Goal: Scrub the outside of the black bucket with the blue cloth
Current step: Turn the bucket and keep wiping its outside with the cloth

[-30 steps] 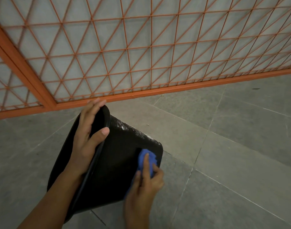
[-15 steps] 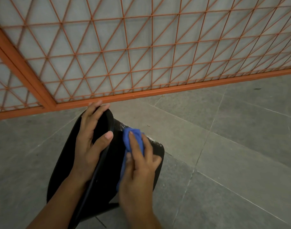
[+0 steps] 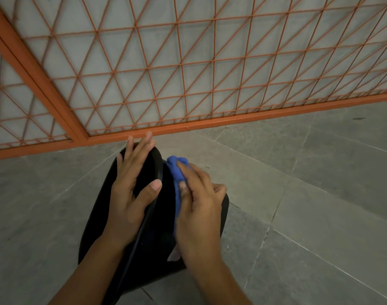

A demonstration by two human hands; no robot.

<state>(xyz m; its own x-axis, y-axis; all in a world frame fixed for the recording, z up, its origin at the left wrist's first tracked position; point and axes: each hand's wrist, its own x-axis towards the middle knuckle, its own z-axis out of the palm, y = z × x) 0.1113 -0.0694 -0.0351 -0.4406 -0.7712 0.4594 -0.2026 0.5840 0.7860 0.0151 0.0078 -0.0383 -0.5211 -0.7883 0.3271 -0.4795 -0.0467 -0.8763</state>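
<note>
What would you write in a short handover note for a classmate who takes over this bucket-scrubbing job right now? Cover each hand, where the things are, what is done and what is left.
Left hand: fingers lie straight over the rim of the black bucket, thumb on the outer side, steadying it.
Right hand: grips the bunched blue cloth and presses it on the outer wall near the rim.
Bucket: tipped on its side on the grey tiled floor, in front of the orange grille.
Done: scrubbing is under way; how much is clean cannot be told.
Left: work the cloth over the rest of the outside, turning the bucket to reach hidden sides.
</note>
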